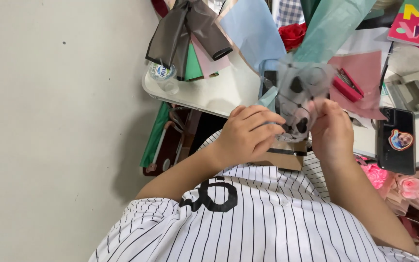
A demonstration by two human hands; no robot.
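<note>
Your 2 hands met over a clear wrap [299, 97] printed with black hearts, held just above the near edge of the white table [219, 92]. Your left hand [248, 133] had its fingers curled over the wrap's lower left part, gripping it. Your right hand [333, 131] pinched the wrap's lower right edge between thumb and fingers. Below both hands, touching them, sat a brown box [287, 155] with a dark band, close against your striped shirt [267, 213].

The wrap stood upright, its top blurred. Behind it lay a light blue sheet [253, 29], a teal sheet [330, 24] and a red rose [292, 34]. A pink sheet [364, 68] with a red stapler [347, 85] on it lay just right of the wrap. A phone [396, 140] lay near your right hand, pink flowers [413, 187] beside your right forearm. A bottle [163, 75] stood at the table's left corner, under dark film [180, 29].
</note>
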